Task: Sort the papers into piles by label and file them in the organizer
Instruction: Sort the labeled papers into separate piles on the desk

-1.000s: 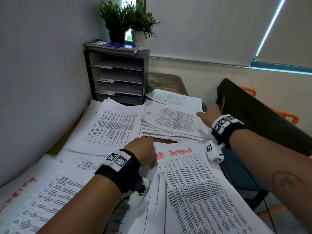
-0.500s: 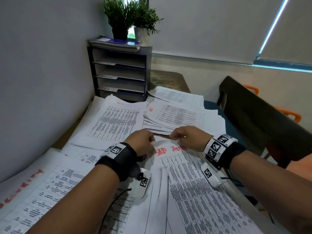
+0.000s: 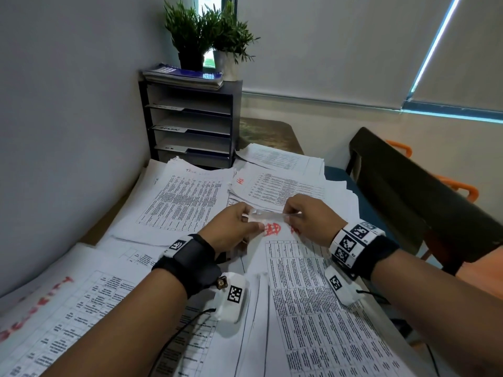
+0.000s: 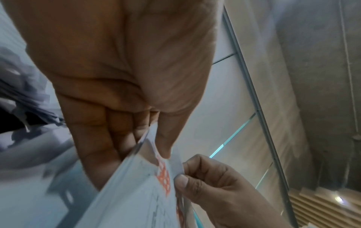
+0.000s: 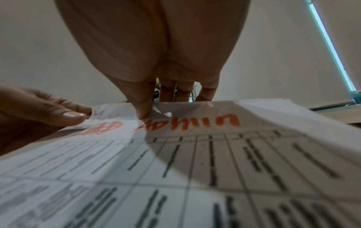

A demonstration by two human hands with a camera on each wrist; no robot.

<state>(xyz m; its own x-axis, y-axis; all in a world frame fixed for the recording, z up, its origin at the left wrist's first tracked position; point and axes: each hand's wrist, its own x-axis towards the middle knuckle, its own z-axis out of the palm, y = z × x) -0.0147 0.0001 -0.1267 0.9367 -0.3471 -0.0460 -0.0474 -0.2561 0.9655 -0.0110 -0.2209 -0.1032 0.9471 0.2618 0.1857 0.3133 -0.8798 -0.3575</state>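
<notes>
Over at the left edge of the desk lies a sheet with large red lettering, partly cut off from view, and beyond it, toward the far left corner, the dark organizer stands against the wall with several shelves, small labels on their front lips too small to read. A stack of booklets and two potted plants sit on its top. In front of the organizer a pile of printed tables spreads across the surface, faint handwriting at its top edge.

Moving toward the middle, the left hand pinches the far left corner of the top sheet of the nearest pile, thumb on top and fingers curled beneath it; the left wrist view shows the paper edge squeezed between them. That sheet is white, densely printed with a ruled table, with a red scribbled-out mark and the red handwritten word "Admin" along its far edge. Its far edge is lifted off the pile and curls slightly.

Just right of the left hand, the right hand nips the same far edge, thumb pressing down beside the red word and fingers behind the paper. The two hands are close together, nearly touching.

Behind them another pile carries a short red mark at its corner, with more sheets fanned out farther back. Past the right edge of the desk stands a dark chair.
</notes>
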